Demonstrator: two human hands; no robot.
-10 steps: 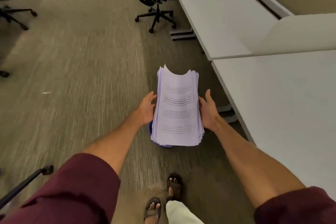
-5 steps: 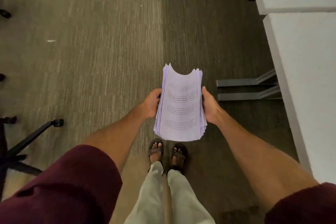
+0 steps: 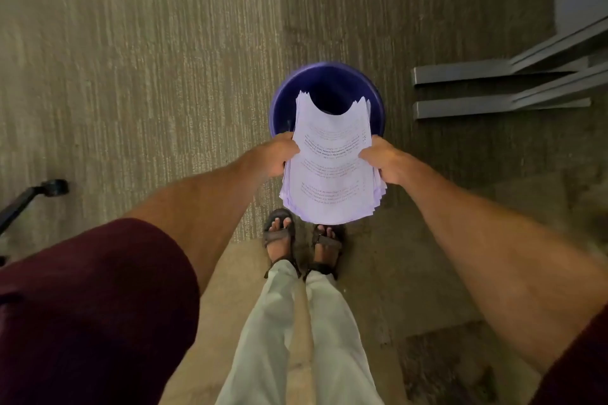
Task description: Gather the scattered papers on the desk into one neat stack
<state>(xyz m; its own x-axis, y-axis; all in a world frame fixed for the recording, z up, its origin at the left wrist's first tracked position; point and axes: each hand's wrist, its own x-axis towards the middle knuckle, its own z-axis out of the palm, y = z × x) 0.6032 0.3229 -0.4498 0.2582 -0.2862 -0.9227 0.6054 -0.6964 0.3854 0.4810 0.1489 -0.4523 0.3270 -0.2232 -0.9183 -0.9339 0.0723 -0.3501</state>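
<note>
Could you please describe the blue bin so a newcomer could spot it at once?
Look at the grey carpet, just beyond the person's sandalled feet. Partly hidden by the held paper stack stands the bin: round, open-topped, deep blue, unlike the straight grey metal bars beside it.

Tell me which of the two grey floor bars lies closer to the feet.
The lower bar in the picture; the other bar lies beyond it, farther from the sandalled feet.
</note>
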